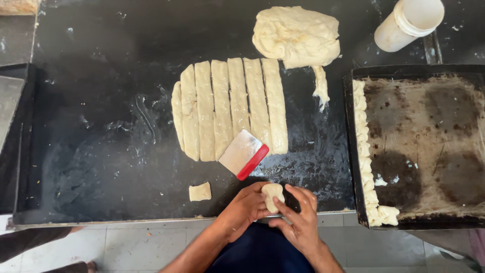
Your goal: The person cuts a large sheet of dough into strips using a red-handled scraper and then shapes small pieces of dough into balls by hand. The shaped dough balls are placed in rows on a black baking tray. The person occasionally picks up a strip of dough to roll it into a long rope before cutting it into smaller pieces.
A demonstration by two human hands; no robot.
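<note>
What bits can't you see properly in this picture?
- The dough piece: partly covered by the left hand and right hand in the head view.
- The dough strips: the lower ends of some lie under the scraper.
- The baking tray: cut off by the right edge.
- The white container: its top is cut off by the upper edge.

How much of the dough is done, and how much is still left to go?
Done: a row of shaped dough pieces lines the baking tray's left edge. In hand: the left hand and right hand hold one dough piece. Left: a cut piece, six dough strips under the scraper, and a big dough lump.
</note>
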